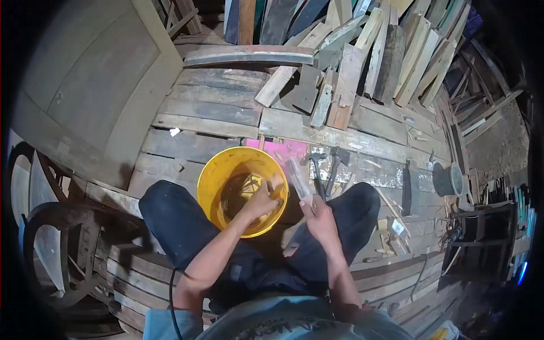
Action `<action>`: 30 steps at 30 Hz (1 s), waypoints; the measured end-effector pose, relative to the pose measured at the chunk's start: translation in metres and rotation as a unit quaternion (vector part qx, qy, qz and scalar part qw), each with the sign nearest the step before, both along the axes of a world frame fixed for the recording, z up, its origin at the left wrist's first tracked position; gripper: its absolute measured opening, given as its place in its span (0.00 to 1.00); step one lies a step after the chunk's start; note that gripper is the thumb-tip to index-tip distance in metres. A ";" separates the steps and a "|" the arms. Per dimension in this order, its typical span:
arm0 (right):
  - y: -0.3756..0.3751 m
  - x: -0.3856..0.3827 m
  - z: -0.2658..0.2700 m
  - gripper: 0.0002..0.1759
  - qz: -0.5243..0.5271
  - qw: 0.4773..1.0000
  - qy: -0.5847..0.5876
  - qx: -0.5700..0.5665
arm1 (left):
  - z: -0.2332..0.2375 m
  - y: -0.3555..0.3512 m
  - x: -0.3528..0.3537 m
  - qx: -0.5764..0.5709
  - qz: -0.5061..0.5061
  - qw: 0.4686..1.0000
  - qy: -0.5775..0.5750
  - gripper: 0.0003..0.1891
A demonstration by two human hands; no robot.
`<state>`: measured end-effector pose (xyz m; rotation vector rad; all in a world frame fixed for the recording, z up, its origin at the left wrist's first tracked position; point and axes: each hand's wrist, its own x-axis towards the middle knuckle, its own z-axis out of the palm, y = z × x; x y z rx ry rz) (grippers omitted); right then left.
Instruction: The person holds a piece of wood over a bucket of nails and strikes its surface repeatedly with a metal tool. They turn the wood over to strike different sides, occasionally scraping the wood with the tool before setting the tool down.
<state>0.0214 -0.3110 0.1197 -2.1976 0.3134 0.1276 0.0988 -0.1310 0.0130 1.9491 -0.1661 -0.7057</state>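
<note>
A yellow bucket [211,182] stands between my knees, with some dark contents and a pale yellow patch at its bottom. My left hand [262,202] reaches into the bucket's right part, its fingers bent; whether anything small is between them cannot be made out. Just right of the bucket, my right hand [318,218] grips the lower end of a pale, flat strip [298,177] that points up and away from me. Beyond that strip lie a hammer [338,156] and a dark curved tool [316,164] on the planks, near a pink sheet [283,148].
Wooden boards [345,85] lean and lie in a heap at the back. A large panel [96,85] stands at the left above a curved wooden frame [62,218]. A grey bucket [455,179] is at the right. Wood scraps lie on the plank floor [192,147].
</note>
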 end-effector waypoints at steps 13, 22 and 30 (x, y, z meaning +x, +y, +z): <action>-0.040 0.045 0.012 0.15 0.014 0.997 -0.067 0.044 | 0.053 0.016 0.039 0.048 0.132 0.972 -0.191 0.33; 0.018 0.133 -0.038 0.26 -0.025 0.935 0.049 0.350 | 0.091 0.092 -0.003 -0.202 0.292 0.915 -0.189 0.31; 0.048 0.158 -0.054 0.25 0.111 0.914 -0.015 0.390 | 0.054 0.085 -0.056 -0.217 0.378 0.872 -0.222 0.30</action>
